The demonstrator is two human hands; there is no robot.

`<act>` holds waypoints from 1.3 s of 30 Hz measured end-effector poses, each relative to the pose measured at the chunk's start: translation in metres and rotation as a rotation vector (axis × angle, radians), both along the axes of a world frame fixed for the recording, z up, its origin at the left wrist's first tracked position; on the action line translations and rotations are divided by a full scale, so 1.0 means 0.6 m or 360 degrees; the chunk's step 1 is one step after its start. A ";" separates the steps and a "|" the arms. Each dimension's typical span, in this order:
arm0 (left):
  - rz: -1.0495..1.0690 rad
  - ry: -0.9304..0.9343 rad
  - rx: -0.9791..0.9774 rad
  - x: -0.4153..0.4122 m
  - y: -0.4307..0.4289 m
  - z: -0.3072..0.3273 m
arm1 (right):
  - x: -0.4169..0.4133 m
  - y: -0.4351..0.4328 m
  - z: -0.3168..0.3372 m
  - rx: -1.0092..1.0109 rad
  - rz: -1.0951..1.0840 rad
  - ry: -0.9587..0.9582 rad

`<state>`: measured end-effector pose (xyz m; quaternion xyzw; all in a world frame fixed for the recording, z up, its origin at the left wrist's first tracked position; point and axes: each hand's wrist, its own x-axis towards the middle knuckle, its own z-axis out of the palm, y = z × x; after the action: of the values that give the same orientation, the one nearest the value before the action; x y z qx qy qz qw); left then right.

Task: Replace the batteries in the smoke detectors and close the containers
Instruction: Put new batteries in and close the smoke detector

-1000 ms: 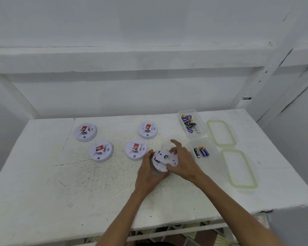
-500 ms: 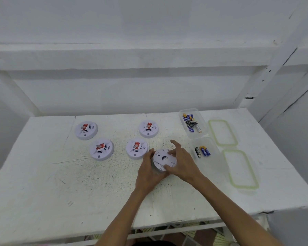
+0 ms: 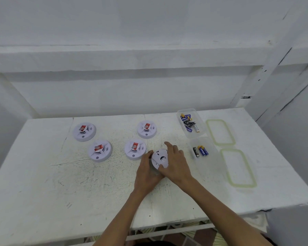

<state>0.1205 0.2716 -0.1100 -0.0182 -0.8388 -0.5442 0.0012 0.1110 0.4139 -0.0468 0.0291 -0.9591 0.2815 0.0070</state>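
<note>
I hold the smoke detector (image 3: pixel 160 159) back-side up, low over the desk (image 3: pixel 43 192). My left hand (image 3: pixel 146 173) has its fingers curled round the left rim, and my right hand (image 3: pixel 176 166) pinches the right rim. It is light, stiff, smooth plastic and may slip, so I grip the rim, clear of what seems to be the battery door.
</note>
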 end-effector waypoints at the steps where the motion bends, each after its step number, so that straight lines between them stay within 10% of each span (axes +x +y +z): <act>1: 0.0003 0.0006 0.0006 0.001 0.000 0.001 | -0.003 0.003 -0.001 0.0014 0.0036 0.0012; 12: 0.0116 0.0030 0.0223 0.001 -0.004 0.019 | 0.022 0.074 -0.043 -0.0242 0.0431 0.0318; 22: -0.0094 0.0205 -0.0009 -0.004 -0.004 0.005 | 0.033 0.044 -0.060 -0.1065 -0.0252 -0.0021; 39: -0.0205 0.0080 0.0137 -0.031 -0.003 -0.017 | 0.022 0.020 -0.070 -0.1228 -0.0493 -0.0188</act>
<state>0.1022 0.2700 -0.1204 -0.0856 -0.8115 -0.5780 -0.0121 0.1244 0.4257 -0.0886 -0.1364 -0.7752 0.6169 0.0048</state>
